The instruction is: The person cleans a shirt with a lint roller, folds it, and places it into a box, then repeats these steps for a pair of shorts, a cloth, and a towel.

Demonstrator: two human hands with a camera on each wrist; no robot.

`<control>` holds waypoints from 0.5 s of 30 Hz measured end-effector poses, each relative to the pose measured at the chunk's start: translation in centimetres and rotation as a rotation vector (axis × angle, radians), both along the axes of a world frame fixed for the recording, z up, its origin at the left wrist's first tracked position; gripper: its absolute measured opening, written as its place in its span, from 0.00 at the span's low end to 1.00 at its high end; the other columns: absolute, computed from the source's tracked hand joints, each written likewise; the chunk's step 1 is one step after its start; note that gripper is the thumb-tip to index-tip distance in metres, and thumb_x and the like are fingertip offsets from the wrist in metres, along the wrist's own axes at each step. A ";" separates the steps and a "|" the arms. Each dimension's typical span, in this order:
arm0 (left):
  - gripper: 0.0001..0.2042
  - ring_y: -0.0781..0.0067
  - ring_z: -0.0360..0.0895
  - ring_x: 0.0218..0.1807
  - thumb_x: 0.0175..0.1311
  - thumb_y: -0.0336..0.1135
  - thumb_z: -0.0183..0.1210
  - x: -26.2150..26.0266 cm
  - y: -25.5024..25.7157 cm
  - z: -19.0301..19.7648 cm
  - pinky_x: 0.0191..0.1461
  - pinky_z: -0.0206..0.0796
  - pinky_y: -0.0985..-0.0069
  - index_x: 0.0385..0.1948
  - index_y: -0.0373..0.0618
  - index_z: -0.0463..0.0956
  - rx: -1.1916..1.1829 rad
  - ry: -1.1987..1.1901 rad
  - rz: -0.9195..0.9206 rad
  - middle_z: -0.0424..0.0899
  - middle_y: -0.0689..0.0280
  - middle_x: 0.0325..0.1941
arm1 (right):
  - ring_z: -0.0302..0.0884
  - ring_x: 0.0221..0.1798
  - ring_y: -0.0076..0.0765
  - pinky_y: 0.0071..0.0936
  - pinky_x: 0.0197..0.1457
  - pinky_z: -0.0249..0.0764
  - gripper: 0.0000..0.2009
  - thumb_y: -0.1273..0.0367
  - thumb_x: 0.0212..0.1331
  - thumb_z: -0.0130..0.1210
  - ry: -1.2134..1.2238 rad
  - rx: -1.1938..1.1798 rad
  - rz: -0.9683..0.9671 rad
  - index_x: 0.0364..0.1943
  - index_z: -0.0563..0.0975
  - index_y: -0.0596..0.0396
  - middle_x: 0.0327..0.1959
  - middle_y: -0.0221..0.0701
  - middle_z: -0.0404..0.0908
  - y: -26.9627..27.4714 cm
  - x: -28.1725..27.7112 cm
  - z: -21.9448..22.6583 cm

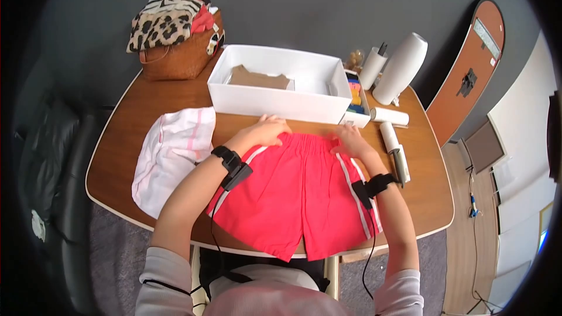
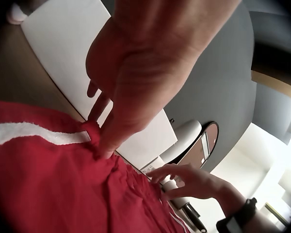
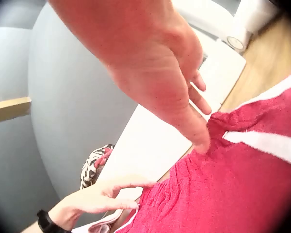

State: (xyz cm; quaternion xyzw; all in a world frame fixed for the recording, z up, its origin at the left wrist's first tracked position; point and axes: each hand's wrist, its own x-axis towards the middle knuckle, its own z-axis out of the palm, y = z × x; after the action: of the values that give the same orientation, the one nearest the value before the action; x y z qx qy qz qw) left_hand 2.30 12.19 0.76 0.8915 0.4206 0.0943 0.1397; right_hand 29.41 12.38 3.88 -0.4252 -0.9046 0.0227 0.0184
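A pair of red shorts (image 1: 287, 193) with white side stripes is spread at the table's near side, gathered waistband away from me, leg hems at the near edge. At the left end of the waistband, my left hand (image 1: 266, 131) pinches the cloth, thumb (image 2: 111, 138) on top and fingers over the far side. My right hand (image 1: 351, 140) pinches the other end the same way, its thumb (image 3: 198, 136) pressed on the red cloth near a white stripe. Both wrists wear black straps. Just beyond the waistband stands a white box (image 1: 281, 105) with brown cloth (image 1: 257, 78) inside.
A white cloth with pink stripes (image 1: 170, 158) lies left of the shorts. At the back left, a brown basket (image 1: 175, 61) carries animal-print cloth (image 1: 164, 26). To the right are a small box of colourful items (image 1: 362, 114), a white vase (image 1: 401, 67) and white rolls (image 1: 389, 117).
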 end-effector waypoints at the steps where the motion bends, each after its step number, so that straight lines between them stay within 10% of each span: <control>1: 0.19 0.60 0.63 0.52 0.47 0.36 0.61 0.1 0.0 0.3 0.56 0.49 0.63 0.43 0.47 0.72 -0.038 0.060 0.026 0.72 0.63 0.45 | 0.67 0.46 0.44 0.36 0.55 0.59 0.19 0.62 0.39 0.62 -0.125 -0.003 -0.023 0.39 0.75 0.50 0.39 0.36 0.75 0.3 -0.1 -0.1; 15: 0.09 0.53 0.70 0.43 0.57 0.36 0.51 0.0 2.0 -1.5 0.45 0.62 0.64 0.35 0.42 0.66 -0.096 -0.048 0.094 0.73 0.55 0.38 | 0.74 0.38 0.44 0.33 0.40 0.69 0.13 0.64 0.44 0.56 0.040 -0.307 -0.146 0.32 0.72 0.56 0.31 0.37 0.76 2.9 2.2 -2.2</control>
State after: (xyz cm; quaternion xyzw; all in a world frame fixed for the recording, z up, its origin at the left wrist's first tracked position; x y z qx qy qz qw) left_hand 2.32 14.18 -0.78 0.8604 0.4626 0.1017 0.1880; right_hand 31.65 15.27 1.73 -0.4872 -0.8566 0.1677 -0.0269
